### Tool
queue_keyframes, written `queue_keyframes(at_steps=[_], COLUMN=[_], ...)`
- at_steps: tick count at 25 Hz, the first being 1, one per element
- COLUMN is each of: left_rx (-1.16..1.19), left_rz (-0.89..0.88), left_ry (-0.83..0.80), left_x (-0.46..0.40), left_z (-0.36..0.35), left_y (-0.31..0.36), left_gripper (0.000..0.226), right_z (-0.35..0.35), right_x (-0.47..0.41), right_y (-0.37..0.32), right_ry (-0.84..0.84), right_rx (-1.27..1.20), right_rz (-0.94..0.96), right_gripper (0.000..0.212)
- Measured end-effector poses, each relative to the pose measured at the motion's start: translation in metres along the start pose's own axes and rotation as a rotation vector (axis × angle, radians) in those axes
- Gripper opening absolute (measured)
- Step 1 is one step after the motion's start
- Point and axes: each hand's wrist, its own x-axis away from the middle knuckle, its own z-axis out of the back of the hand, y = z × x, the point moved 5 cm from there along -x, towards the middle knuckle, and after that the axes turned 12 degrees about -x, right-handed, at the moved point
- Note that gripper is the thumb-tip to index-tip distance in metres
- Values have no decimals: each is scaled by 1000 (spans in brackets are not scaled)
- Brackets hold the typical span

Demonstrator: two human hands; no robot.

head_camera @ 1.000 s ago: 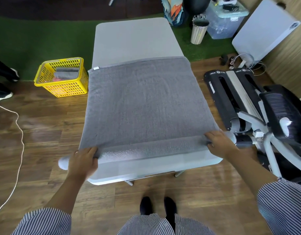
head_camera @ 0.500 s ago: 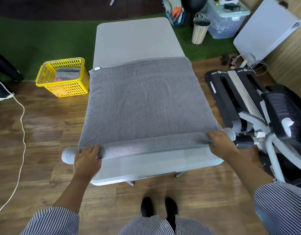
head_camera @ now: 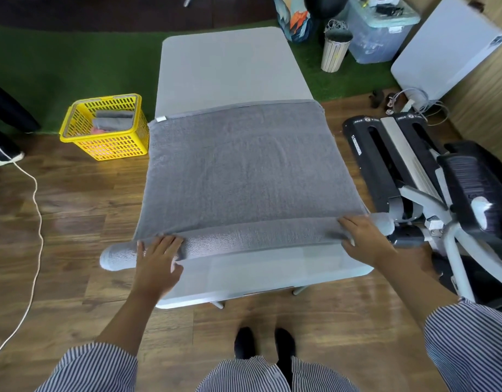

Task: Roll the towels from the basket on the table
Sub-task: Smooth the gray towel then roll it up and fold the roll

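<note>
A grey towel (head_camera: 244, 168) lies spread across the near half of a light grey table (head_camera: 230, 66), its near edge wound into a thin roll (head_camera: 258, 236) that runs the table's full width and sticks out past both sides. The left hand (head_camera: 159, 258) rests on the roll near its left end, fingers fairly straight and laid flat over the cloth, not curled round it. The right hand (head_camera: 363, 236) rests on the roll near its right end, fingers extended forward and pressing down on top. The unrolled part of the towel stretches away toward the far side, with a small white tag at its far left corner. A yellow basket (head_camera: 102, 128) stands on the wooden floor left of the table, holding more folded grey towels (head_camera: 114, 120). An exercise machine (head_camera: 414, 176) stands right of the table.
</note>
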Motion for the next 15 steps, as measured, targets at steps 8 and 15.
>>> queue_keyframes(at_steps=[8, 15], left_rx=[19, 33], left_rz=[-27, 17], left_ry=[-45, 84], left_x=[-2, -1], left_z=[11, 15], left_y=[0, 14], left_gripper=[48, 45], right_z=[9, -14], right_x=[2, 3], right_y=[-8, -17], right_ry=[-67, 89], right_rx=[58, -51], right_rz=[-49, 119], right_gripper=[16, 37])
